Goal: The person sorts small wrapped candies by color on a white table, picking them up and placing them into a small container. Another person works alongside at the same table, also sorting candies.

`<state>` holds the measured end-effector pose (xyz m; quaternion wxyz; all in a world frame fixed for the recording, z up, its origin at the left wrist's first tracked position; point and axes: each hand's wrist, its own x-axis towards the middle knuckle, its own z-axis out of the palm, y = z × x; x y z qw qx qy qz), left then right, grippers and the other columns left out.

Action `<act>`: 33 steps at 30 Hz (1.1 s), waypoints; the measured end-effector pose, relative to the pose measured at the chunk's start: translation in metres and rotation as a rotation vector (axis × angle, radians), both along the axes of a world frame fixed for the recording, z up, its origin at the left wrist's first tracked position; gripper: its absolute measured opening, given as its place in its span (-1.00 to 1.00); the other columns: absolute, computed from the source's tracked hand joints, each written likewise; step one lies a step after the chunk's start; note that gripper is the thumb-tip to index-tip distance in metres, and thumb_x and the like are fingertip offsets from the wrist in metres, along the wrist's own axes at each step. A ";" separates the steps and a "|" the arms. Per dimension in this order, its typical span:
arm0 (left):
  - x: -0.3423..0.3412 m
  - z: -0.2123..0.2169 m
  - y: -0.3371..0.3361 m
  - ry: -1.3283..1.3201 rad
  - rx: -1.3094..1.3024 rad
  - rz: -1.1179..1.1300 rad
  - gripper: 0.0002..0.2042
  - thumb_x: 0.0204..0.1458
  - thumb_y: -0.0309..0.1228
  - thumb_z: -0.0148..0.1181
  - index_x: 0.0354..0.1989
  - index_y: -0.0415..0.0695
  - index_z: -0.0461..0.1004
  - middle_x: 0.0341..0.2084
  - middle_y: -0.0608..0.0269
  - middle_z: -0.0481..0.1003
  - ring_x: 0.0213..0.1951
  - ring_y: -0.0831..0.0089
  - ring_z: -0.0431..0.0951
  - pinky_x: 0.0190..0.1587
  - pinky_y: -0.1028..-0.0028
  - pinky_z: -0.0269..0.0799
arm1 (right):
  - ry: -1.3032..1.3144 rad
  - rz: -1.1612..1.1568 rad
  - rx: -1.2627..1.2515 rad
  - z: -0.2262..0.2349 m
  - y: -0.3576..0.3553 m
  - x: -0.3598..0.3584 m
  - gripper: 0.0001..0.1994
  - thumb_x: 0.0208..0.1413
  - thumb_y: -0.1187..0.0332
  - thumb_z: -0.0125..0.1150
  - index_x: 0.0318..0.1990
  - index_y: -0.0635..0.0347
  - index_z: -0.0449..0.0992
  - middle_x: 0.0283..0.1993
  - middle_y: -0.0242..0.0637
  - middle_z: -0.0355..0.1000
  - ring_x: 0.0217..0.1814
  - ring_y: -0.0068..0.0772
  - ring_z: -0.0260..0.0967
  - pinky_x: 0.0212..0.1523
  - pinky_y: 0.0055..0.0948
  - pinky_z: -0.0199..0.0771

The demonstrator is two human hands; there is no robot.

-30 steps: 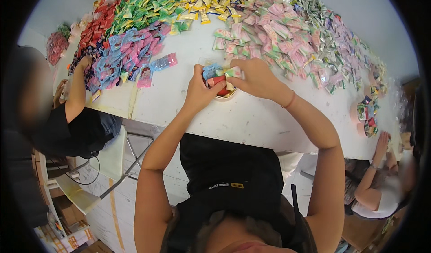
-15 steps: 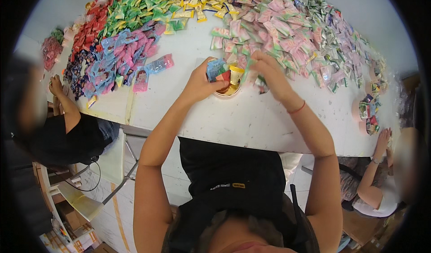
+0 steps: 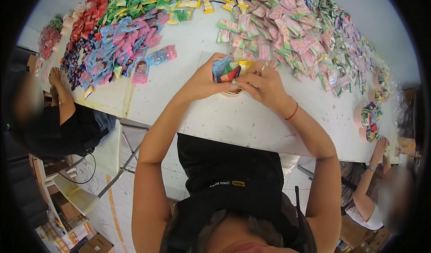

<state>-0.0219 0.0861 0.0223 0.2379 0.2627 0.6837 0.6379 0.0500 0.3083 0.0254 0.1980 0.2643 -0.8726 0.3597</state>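
Printing first: a loose pink-and-blue packet [image 3: 140, 70], left of the hands, carries a cartoon figure. The black garment [image 3: 233, 163] has pale lettering beside a yellow block, too small for me to read from here.

Desk [image 3: 269, 125]: its front edge [image 3: 233, 143] slants across below the forearms, white surface between it and the round tub [image 3: 232, 93]. Heaps bound the far side: pink-and-green packets [image 3: 289, 39] just beyond the right hand [image 3: 252, 75], a blue-and-pink heap [image 3: 121, 44] well off left, a white strip between them. Filled tubs [image 3: 358, 118] stand far right, near a co-worker's hand [image 3: 381, 145].

Round tub sits before the chest. Left hand [image 3: 204, 82] curls around its left side, holding it. Right hand at the right rim, fingers bent, thumb and fingertips close together; whether they grip anything, I cannot tell. Blue [image 3: 219, 69], red [image 3: 230, 75] and yellow packets [image 3: 245, 64] poke up between the hands.
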 end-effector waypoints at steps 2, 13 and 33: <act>0.006 -0.007 0.004 0.160 -0.111 0.087 -0.48 -0.11 -0.40 0.44 0.05 -0.15 0.37 -0.24 0.27 0.52 -0.17 0.47 0.50 -0.04 0.45 0.41 | -0.076 -0.002 -0.017 0.011 0.000 -0.004 -0.85 -0.02 0.50 0.37 -0.25 0.10 0.64 -0.25 -0.33 0.44 -0.31 -0.38 0.34 -0.28 -0.38 0.37; 0.002 -0.012 0.009 0.200 -0.105 0.153 -0.49 -0.13 -0.36 0.43 0.01 -0.11 0.36 -0.28 0.15 0.56 -0.22 0.37 0.54 -0.12 0.40 0.43 | -0.246 -0.045 -0.562 0.012 -0.044 0.009 -0.92 0.07 0.57 0.29 -0.30 0.22 0.53 -0.33 -0.42 0.52 -0.27 -0.63 0.39 -0.19 -0.54 0.40; 0.007 -0.002 0.006 0.120 -0.090 0.097 -0.59 -0.12 -0.32 0.46 -0.11 -0.13 0.46 -0.40 0.15 0.59 -0.35 0.39 0.57 -0.22 0.43 0.46 | -0.184 -0.083 -0.776 0.022 -0.052 0.026 -0.70 0.09 0.61 0.24 -0.03 0.25 0.37 0.00 -0.25 0.40 -0.01 -0.45 0.35 0.10 -0.46 0.33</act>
